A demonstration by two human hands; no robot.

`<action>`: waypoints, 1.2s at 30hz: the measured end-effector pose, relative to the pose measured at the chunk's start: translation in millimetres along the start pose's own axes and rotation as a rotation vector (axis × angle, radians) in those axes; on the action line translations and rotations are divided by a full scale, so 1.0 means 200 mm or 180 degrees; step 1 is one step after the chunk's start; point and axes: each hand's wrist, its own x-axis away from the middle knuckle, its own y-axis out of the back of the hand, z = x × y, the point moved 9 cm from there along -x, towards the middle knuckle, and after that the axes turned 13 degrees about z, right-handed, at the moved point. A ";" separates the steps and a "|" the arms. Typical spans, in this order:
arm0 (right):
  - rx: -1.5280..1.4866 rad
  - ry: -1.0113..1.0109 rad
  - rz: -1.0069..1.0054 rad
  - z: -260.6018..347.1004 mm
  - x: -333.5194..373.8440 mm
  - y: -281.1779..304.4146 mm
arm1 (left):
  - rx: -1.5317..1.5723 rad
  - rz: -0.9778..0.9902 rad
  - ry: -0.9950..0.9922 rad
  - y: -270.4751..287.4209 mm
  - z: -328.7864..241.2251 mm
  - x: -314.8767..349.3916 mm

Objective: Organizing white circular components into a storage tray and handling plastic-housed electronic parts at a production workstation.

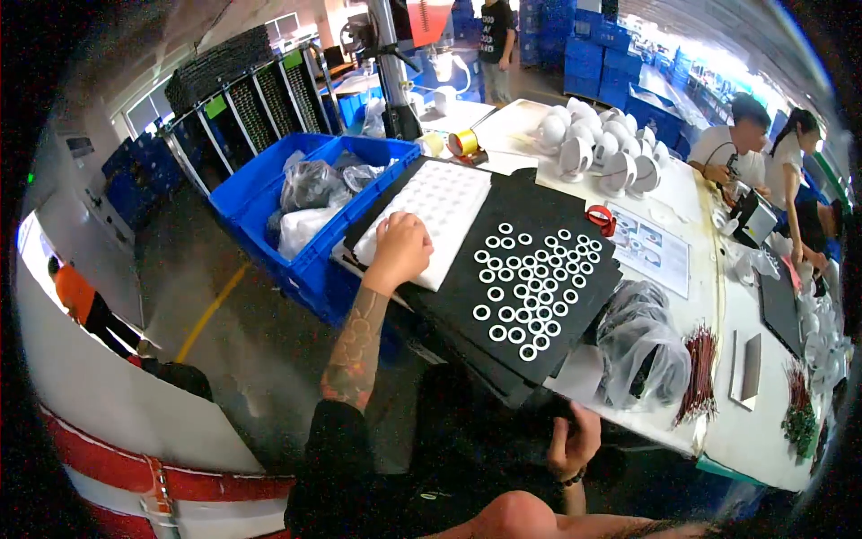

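My left hand rests on a white dimpled tray. Its fingers are bent down and closed over the surface, and the fingertips are hidden, so whatever they pinch cannot be made out. Beside the tray, many white rings lie scattered on a stack of black sheets. Just off the table's front edge is my right hand, with the thumb apart from the loosely bent fingers and nothing visible between them. A dark beaded band circles that wrist.
Left of the sheets stands a divided blue crate with bagged parts. White domed housings, a yellow tape roll and a printed sheet are at the back. A plastic bag and red wire bundles lie right. Co-workers sit far right.
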 end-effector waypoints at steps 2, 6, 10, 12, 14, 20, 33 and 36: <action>0.0042 -0.0182 0.0165 0.02 -0.02 -0.01 | 0.0022 0.0376 0.0053 -0.03 0.03 -0.03; -0.0064 -0.0380 0.0256 0.02 -0.05 -0.03 | 0.0127 0.0504 0.0170 -0.05 0.03 -0.06; -0.0046 -0.0534 0.0375 0.00 -0.05 -0.04 | -0.0363 -0.0101 0.0008 -0.04 -0.09 0.06; -0.0039 -0.0537 0.0362 0.00 -0.05 -0.05 | -0.0743 -0.0444 -0.0126 -0.04 -0.16 0.11; -0.0008 -0.0778 0.0409 -0.04 -0.05 -0.04 | -0.0850 -0.0498 -0.0091 -0.03 -0.21 0.12; -0.0075 -0.0725 0.0423 -0.05 -0.07 -0.06 | -0.0904 -0.0443 0.0008 -0.03 -0.19 0.07; -0.0126 -0.0906 0.0565 -0.02 -0.05 -0.10 | -0.0087 -0.0121 -0.0235 -0.04 -0.06 0.07; -0.0072 -0.0896 0.0632 -0.04 -0.05 -0.12 | -0.0227 -0.0717 -0.0607 0.02 -0.10 0.15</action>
